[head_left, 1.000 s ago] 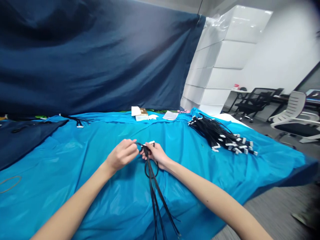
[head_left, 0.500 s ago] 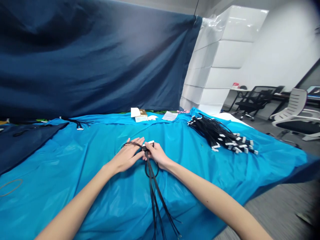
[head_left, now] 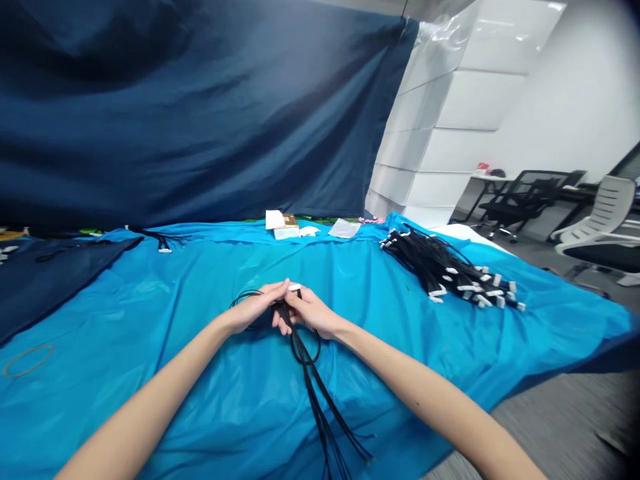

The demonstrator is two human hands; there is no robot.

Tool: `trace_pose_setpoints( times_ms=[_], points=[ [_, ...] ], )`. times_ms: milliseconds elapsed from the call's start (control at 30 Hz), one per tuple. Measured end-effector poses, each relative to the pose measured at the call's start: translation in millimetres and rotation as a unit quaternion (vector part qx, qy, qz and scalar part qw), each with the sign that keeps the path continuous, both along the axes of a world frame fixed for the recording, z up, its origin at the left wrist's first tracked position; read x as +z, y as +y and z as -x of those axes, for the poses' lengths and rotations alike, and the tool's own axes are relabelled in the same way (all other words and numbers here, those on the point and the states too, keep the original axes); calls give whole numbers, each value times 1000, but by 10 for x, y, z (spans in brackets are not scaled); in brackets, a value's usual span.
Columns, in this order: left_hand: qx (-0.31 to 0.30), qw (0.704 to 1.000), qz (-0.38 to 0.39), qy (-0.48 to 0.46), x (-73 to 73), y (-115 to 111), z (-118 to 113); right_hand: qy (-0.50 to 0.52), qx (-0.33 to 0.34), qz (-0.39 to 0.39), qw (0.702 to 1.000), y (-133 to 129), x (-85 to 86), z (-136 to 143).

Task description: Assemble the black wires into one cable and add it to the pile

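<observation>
Black cables [head_left: 298, 343] hang clamped in the right hand [head_left: 316, 315], left hand [head_left: 257, 307] touching, grip unclear.

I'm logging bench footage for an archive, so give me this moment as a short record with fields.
left hand: against the black cables, grip partly hidden
right hand: holding the cables, thumb near a white connector
cable ends: trailing toward the picture's bottom
surface: rumpled blue sheet
right side: cable pile with white connectors
far edge: small box, white paper
</observation>
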State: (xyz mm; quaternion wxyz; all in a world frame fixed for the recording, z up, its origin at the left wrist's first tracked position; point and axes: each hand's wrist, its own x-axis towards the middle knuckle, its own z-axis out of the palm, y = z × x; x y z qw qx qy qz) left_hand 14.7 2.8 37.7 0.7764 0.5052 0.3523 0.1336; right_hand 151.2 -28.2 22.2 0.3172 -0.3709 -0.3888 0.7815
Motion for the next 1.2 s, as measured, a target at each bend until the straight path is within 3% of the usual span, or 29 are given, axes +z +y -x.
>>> trace_pose_setpoints(
  times_ms=[233, 533, 700, 833, 933, 1033, 1100, 1200],
  points=[
    [20, 1000, -19, 11, -17, -6, 10, -16, -21, 11, 1000, 6, -28, -15],
    [56, 996, 52, -38, -81, -24, 45, 41, 26, 108, 993, 34, 27, -72],
    [108, 991, 69, -29, -69, 20, 92, 4, 69, 123, 990, 56, 64, -163],
    [168, 976, 135, -26, -24, 104, 190, -84, 122, 19, 989, 84, 75, -308],
    [189, 962, 194, -39, -15, 165, 284, -212, 133, -147, 957, 134, 100, -439],
    [185, 950, 241, -78, -33, 205, 356, -359, 38, -297, 884, 195, 127, -543],
    [169, 944, 262, -103, -47, 217, 381, -416, -53, -321, 849, 224, 127, -575],
    [138, 937, 291, -137, -48, 215, 388, -420, -147, -301, 843, 230, 89, -563]
  ],
)
